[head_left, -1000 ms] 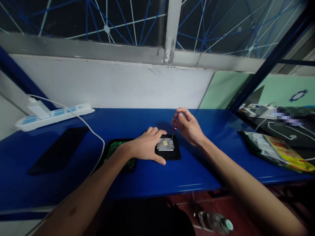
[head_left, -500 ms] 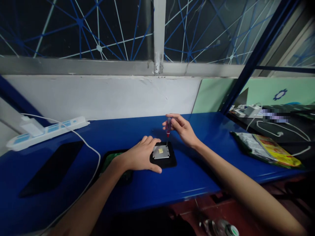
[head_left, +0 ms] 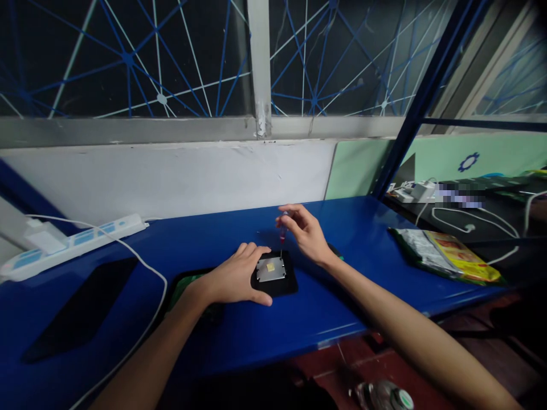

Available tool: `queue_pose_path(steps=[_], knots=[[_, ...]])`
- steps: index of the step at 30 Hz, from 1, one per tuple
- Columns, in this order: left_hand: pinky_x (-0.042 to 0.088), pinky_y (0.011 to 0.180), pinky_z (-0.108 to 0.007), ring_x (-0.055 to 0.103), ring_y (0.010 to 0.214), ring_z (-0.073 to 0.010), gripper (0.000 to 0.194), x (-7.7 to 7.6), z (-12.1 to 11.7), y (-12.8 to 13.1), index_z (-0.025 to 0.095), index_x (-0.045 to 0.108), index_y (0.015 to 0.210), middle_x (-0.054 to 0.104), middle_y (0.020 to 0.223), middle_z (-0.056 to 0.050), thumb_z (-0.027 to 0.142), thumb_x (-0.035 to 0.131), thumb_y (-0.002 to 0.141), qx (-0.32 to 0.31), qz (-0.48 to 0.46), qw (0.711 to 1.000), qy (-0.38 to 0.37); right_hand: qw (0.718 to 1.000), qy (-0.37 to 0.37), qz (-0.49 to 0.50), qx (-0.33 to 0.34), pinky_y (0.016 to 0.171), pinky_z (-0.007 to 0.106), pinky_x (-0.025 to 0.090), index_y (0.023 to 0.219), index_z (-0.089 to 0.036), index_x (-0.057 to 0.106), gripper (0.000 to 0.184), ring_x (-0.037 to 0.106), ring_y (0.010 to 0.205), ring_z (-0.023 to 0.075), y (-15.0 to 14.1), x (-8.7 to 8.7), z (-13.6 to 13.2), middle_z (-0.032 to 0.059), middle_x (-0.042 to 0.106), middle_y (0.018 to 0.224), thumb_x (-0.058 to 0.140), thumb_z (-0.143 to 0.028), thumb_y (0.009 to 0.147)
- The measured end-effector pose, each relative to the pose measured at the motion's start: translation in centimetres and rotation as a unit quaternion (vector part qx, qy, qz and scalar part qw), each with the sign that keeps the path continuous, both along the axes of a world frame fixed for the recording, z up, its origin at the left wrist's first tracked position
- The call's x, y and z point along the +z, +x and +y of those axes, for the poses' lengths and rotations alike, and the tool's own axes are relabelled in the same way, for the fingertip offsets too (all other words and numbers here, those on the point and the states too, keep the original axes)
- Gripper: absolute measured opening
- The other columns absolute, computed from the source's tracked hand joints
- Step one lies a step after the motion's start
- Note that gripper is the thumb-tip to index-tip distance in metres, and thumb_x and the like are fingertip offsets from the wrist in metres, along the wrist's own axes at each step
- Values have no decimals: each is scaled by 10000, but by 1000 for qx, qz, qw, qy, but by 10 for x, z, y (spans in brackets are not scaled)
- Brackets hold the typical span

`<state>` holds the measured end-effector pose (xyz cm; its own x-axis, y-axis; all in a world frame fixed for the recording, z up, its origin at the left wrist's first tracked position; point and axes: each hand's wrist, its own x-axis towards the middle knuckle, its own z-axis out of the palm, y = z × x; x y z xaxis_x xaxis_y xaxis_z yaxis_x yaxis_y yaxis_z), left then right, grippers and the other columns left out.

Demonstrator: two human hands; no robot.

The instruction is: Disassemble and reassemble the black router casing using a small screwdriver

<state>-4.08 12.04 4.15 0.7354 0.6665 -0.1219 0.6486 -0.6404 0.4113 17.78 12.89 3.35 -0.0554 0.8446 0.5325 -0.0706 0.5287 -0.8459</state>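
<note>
A screwdriver [head_left: 282, 232] with a clear handle and red collar stands almost upright, pinched near its top by my right hand [head_left: 302, 229]. Its tip meets the far right corner of a silver metal plate [head_left: 273, 275]. A small yellowish square [head_left: 270, 266] lies on the plate. Under the plate is a flat black case [head_left: 289, 283] on the table. My left hand [head_left: 235, 276] grips the case's left side, thumb at the near edge and fingers at the far edge. Partly behind my left forearm lies a black tray with green inside [head_left: 183, 283].
The blue table [head_left: 299, 322] carries a white power strip [head_left: 102, 230] with a plugged-in charger, a white cable [head_left: 159, 270] and a dark flat panel [head_left: 85, 310] at left. At right lies a yellow-and-green packet [head_left: 448, 256]. A bottle [head_left: 384, 396] stands below the front edge.
The scene has shifted left in view as the camera turned slightly. My right fingers have changed position around the screwdriver handle. My left hand stays on the case.
</note>
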Motion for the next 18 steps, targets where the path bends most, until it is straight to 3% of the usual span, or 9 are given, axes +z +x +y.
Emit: queue_pose_path(steps=[6, 11, 18], knots=[[378, 1015, -495, 422, 1155, -359, 993, 0, 1, 0, 243, 392, 1409, 479, 1220, -95, 707, 756, 610, -1, 1, 1000, 1, 1000, -4, -1, 14, 688, 326, 534, 1101, -279, 613, 227, 671, 881, 171, -4, -3, -6, 47, 702, 1060, 509, -443, 983], [397, 1000, -491, 423, 1153, -358, 1009, -1, 1, -1, 235, 398, 1413, 481, 1219, -95, 722, 755, 605, 0, 0, 1000, 3, 1000, 12, -19, -22, 652, 297, 524, 1053, -272, 627, 217, 630, 776, 135, -2, -4, -4, 17, 627, 1006, 639, -435, 910], [398, 1015, -480, 420, 1181, -354, 1030, -4, 0, 0, 238, 391, 1431, 475, 1237, -97, 754, 732, 607, 3, 2, 1000, 11, 999, 17, -17, -29, 598, 293, 524, 1020, -263, 617, 207, 579, 627, 114, 1, -6, -1, -23, 576, 818, 676, -409, 885]])
